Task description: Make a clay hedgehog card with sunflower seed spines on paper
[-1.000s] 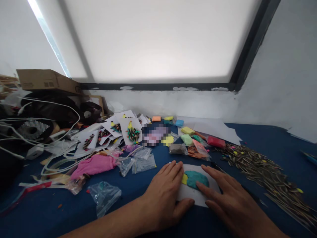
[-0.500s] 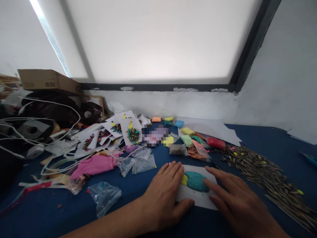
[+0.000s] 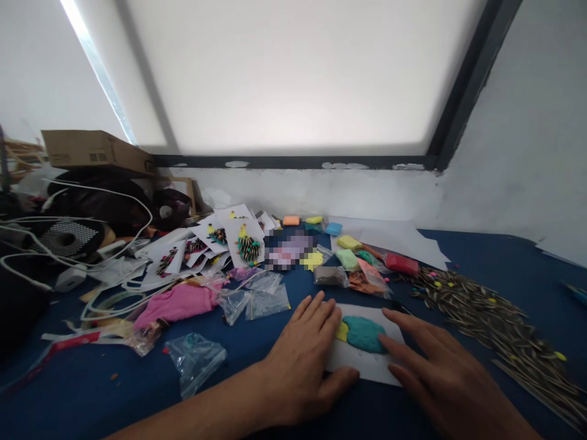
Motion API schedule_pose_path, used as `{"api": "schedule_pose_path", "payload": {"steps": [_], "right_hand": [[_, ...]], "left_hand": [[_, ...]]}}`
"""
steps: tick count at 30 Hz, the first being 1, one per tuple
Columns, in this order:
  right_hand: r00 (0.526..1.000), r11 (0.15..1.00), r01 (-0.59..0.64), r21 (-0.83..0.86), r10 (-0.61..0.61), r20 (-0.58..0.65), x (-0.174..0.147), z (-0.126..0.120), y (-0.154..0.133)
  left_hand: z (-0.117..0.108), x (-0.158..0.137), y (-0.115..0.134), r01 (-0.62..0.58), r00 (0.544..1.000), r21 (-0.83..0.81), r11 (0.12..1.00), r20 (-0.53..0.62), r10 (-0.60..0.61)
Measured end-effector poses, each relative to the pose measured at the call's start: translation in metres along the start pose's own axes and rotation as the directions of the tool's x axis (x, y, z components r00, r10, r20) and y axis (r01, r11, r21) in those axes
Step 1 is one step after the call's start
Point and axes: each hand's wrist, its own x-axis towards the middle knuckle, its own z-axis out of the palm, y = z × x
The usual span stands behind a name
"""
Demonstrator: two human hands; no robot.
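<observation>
A white paper card point(image 3: 367, 371) lies on the blue table in front of me. Pressed flat on it is an oval of teal modelling clay point(image 3: 364, 333), with a small yellow clay piece point(image 3: 342, 332) at its left end. My left hand point(image 3: 307, 354) rests flat over the card's left side, fingers stretched out and thumb apart, partly covering the yellow piece. On the right, my right hand point(image 3: 431, 360) is open with its fingers spread; a fingertip reaches the teal clay's right edge. Neither hand grips anything.
Striped sunflower seeds point(image 3: 490, 324) are heaped at the right. Behind the card lie clay packets, including a red one point(image 3: 401, 264) and a grey-brown one point(image 3: 330, 276). Finished seed-and-clay cards point(image 3: 247, 244), pink cloth-like material point(image 3: 177, 304), plastic bags point(image 3: 195, 360) and white cables point(image 3: 103, 305) crowd the left.
The view has shifted very slightly. Both hands keep nearly the same place on and beside the card, and the clay looks unchanged.
</observation>
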Motion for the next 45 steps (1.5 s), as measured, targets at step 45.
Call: {"api": "schedule_pose_path", "payload": {"steps": [45], "right_hand": [[0.996,0.994,-0.084,0.074,0.082,0.028,-0.001,-0.003,0.008]], "left_hand": [[-0.03,0.027,-0.031,-0.019,0.938,-0.073,0.997,-0.348,-0.008]]}}
